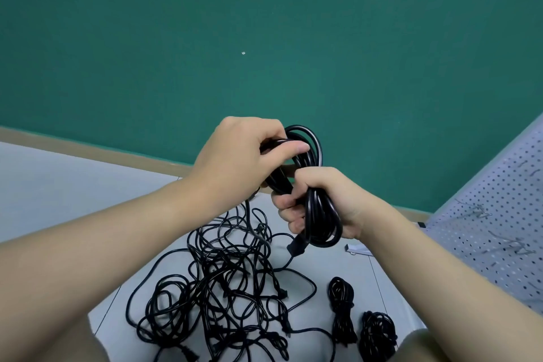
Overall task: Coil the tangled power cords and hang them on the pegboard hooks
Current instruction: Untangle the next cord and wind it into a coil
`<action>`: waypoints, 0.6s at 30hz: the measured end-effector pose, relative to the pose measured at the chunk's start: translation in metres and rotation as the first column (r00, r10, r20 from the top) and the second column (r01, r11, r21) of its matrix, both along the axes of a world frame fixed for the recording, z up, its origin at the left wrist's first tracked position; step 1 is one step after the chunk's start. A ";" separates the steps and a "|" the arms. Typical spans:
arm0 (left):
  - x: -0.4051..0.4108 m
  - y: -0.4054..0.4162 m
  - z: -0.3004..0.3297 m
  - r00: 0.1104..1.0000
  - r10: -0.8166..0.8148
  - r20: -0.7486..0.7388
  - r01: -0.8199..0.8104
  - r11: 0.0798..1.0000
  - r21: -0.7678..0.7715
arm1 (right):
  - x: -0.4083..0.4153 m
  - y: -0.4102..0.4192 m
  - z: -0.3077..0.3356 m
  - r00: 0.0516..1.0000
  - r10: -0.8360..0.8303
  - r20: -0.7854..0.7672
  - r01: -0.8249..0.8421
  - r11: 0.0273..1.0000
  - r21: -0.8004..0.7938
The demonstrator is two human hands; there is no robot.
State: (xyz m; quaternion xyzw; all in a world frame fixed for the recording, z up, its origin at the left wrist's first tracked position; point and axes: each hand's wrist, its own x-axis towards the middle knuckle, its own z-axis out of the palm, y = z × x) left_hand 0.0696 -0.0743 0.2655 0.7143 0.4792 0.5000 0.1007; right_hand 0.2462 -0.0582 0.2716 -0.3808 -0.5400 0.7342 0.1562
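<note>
Both hands up over floor [44, 185]: right hand [320, 203] fist wrapped round middle of coiled cord [318, 214], left hand [238, 153] pinches its upper loops. Tangled cords [223, 282] on floor below; 2 finished bundles [342, 310] to their right. Pegboard [499, 214] w/ hooks far right.

From my remote seat, the middle of the coiled black power cord [316, 200] is hidden inside the right hand [320, 203], and its upper strands vanish under the left hand [238, 156]. The tangled heap of thin black cords [223, 282] runs off the bottom edge. The white perforated pegboard panel [505, 214] is cut by the right edge, and its wire hooks [476, 210] are too blurred to make out.
</note>
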 end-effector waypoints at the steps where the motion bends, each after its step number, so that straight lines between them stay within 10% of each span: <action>1: -0.001 0.001 0.000 1.000 0.010 0.004 -0.010 1.000 0.012 | 0.002 0.001 0.000 1.000 0.023 0.002 -0.023 0.999 -0.025; 9: -0.005 0.007 -0.003 0.992 -0.070 0.101 0.092 0.970 -0.227 | 0.013 0.003 0.006 0.993 -0.002 -0.120 -0.007 0.997 -0.080; 18: -0.003 0.017 -0.048 0.889 -0.452 0.073 0.371 0.616 -0.695 | 0.030 0.013 0.021 0.762 -0.206 -0.614 0.198 0.977 -0.083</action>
